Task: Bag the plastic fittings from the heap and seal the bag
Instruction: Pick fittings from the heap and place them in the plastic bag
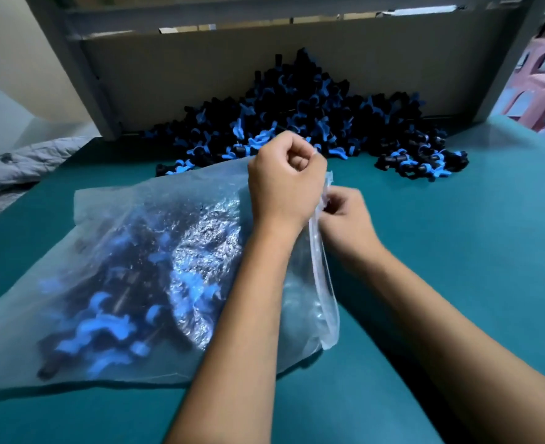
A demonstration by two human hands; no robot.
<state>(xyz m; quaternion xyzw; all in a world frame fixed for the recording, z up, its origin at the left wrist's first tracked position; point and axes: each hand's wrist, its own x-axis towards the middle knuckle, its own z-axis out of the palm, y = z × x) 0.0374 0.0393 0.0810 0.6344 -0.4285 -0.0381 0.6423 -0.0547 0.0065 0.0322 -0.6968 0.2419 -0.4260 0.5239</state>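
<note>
Two bare forearms reach in over the teal table (pixel 457 251); under them lies a clear plastic bag (pixel 111 219), flat on its side, with its mouth strip running along the right edge; through the film a clump of black and blue fittings (pixel 104 309) shows, bunched toward the near left part of the bag; the right hand (pixel 345 213) sits just beside the mouth strip with its fingers curled in, pinching the strip partway along; a little farther on, the left hand (pixel 284 181) is closed into a fist around the far corner of the same strip, lifting it slightly off the table; beyond both hands the heap of loose fittings (pixel 303 123) is piled against a cardboard sheet (pixel 200 75) that stands at the back of the table
</note>
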